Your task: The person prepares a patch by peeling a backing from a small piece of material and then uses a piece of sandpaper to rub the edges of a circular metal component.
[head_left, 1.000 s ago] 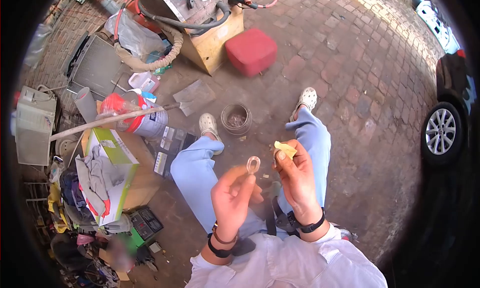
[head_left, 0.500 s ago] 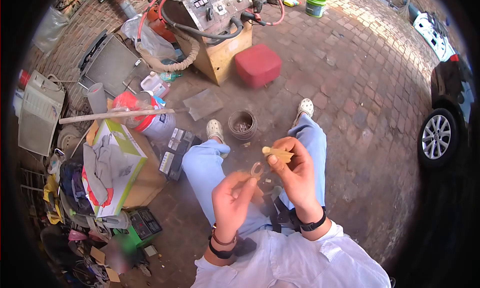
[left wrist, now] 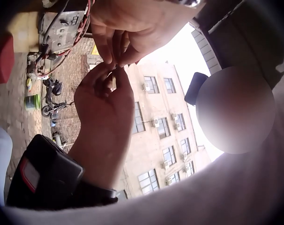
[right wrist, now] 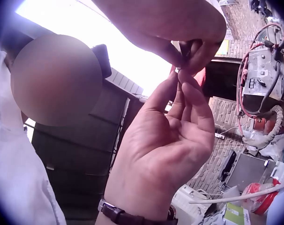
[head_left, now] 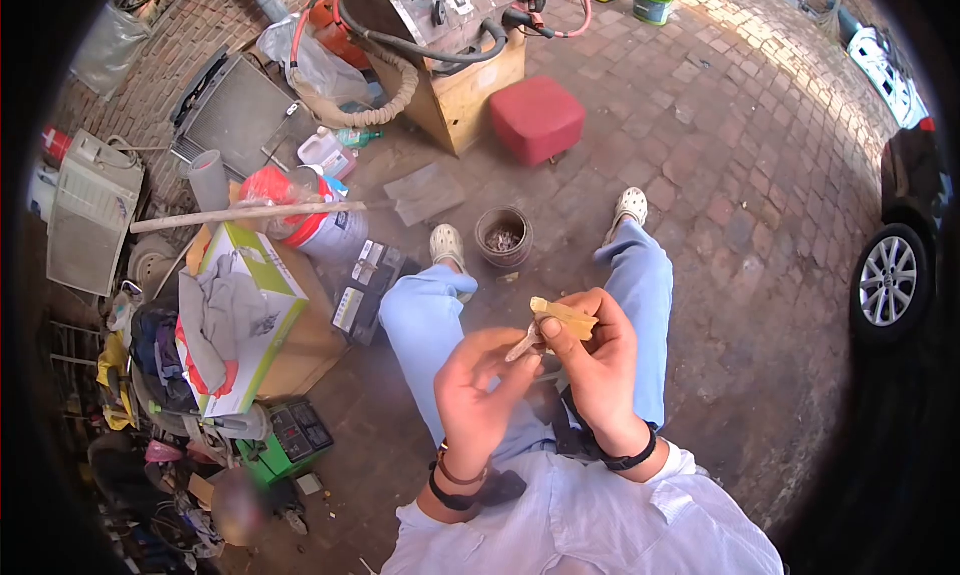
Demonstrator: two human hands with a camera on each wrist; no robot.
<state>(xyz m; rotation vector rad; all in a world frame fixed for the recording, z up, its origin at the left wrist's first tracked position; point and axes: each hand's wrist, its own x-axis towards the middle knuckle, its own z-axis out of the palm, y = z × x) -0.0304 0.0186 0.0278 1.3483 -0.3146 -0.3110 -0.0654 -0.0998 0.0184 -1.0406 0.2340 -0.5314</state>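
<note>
My left hand (head_left: 478, 387) pinches a small, pale pinkish ring-shaped piece (head_left: 520, 346) between thumb and fingers, seen nearly edge-on in the head view. Beside it, my right hand (head_left: 603, 363) pinches a small folded piece of yellowish sheet (head_left: 563, 318) between thumb and fingers. The ring overlaps the lower left end of the sheet in that view. In the left wrist view, the right hand (left wrist: 104, 112) meets the left hand (left wrist: 142, 26) at the fingertips. Fingers mostly hide both pieces in the wrist views.
On the brick ground ahead stand a small round pot (head_left: 504, 237) and a red padded stool (head_left: 537, 120), beside a machine with cables (head_left: 450, 15). To the left are a car battery (head_left: 372, 293), a carton (head_left: 285, 320) and a long wooden handle (head_left: 250, 215). A black car (head_left: 905, 265) is at right.
The two hands have come together, and the ring has tilted from face-on to edge-on and moved up against the yellowish sheet. The sheet has been turned lengthwise. The head view has shifted.
</note>
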